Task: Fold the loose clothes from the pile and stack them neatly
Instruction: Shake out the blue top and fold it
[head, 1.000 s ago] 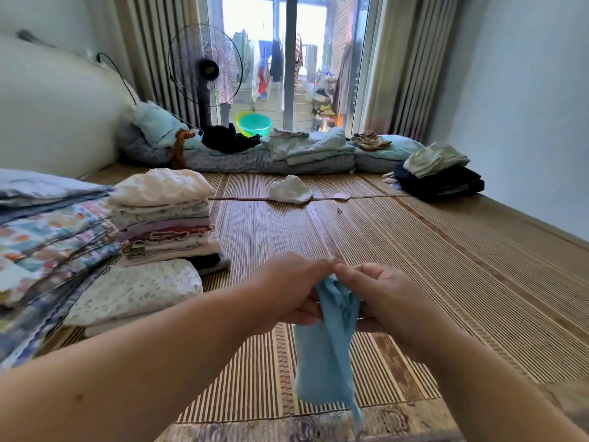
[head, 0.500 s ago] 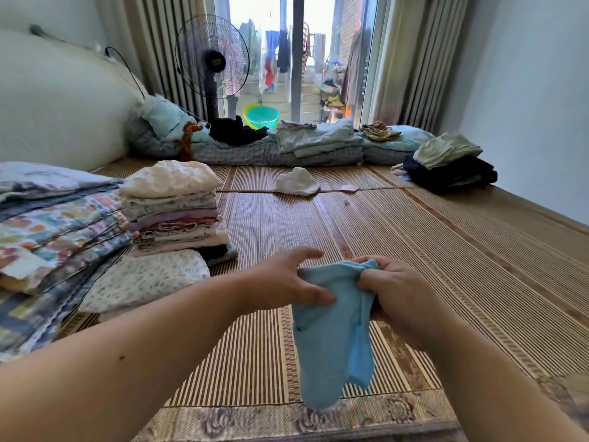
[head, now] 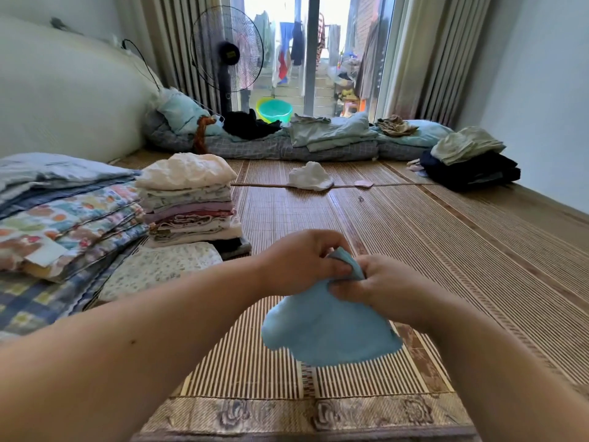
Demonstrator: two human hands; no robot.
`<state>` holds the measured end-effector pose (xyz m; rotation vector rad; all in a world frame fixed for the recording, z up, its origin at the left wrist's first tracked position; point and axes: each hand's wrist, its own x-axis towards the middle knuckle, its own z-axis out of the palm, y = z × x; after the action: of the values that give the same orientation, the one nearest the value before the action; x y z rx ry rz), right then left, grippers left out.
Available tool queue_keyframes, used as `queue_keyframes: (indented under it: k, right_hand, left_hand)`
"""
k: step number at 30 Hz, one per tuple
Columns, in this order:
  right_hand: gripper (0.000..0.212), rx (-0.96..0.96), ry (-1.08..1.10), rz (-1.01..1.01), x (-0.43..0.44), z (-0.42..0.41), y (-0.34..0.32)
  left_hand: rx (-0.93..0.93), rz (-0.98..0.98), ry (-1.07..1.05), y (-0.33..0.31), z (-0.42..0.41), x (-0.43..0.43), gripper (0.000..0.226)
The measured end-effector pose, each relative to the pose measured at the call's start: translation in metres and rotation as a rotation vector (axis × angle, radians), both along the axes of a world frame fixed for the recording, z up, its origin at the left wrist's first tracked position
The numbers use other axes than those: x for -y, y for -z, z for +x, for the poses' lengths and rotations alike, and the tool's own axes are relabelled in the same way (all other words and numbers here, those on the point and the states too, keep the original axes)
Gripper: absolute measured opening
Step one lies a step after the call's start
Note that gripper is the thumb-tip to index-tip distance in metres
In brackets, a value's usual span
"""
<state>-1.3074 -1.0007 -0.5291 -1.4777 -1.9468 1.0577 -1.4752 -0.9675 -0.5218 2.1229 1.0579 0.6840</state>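
Left hand and right hand, fingers curled, both pinch the top edge of the light blue garment, which hangs above the woven mat, right of the folded stack

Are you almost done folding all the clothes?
Done: a tall stack of folded pastel clothes stands at the left. In hand: the left hand and right hand grip a light-blue cloth garment. Remaining: a crumpled white garment on the striped bamboo mat, maybe the dark clothes heap by the right wall.
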Motion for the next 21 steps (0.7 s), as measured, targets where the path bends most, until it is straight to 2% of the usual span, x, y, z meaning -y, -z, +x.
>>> queue_keyframes:
  k: [1,3,5,6,9,13,15,18,20,21]
  right_hand:
    - [0.019,0.028,0.019,0.037,0.0,-0.007,-0.004]
    - [0.021,0.007,0.021,0.029,0.0,-0.016,-0.019]
    - [0.021,-0.037,-0.009,-0.006,0.001,-0.023,-0.039]
    - [0.022,-0.05,-0.014,-0.013,0.002,-0.025,-0.049]
    - [0.025,-0.093,-0.009,-0.028,0.004,-0.029,-0.073]
    - [0.021,-0.227,0.046,-0.069,0.005,-0.024,-0.091]
    - [0.024,-0.272,0.099,-0.08,0.003,-0.021,-0.089]
    - [0.029,-0.327,0.187,-0.103,-0.003,-0.02,-0.075]
    - [0.028,-0.335,0.255,-0.103,-0.01,-0.027,-0.059]
    - [0.026,-0.324,0.282,-0.091,-0.014,-0.033,-0.05]
  left_hand:
    - [0.079,-0.005,-0.033,-0.001,-0.004,0.0,0.016]
    - [0.296,-0.137,-0.038,-0.001,-0.016,0.002,0.019]
    - [0.416,-0.317,0.06,0.006,-0.033,0.004,0.046]
    - [0.441,-0.387,0.132,0.012,-0.041,0.007,0.05]
    - [0.472,-0.512,0.25,0.036,-0.052,0.019,0.027]
    - [0.59,-0.636,0.201,0.068,-0.059,0.032,0.035]
    - [0.759,-0.749,0.205,0.079,-0.065,0.036,0.047]
    - [1.088,-0.868,0.216,0.085,-0.08,0.036,0.053]
    - [1.223,-0.859,0.094,0.083,-0.094,0.033,0.049]
    - [1.233,-0.822,-0.018,0.08,-0.102,0.03,0.05]
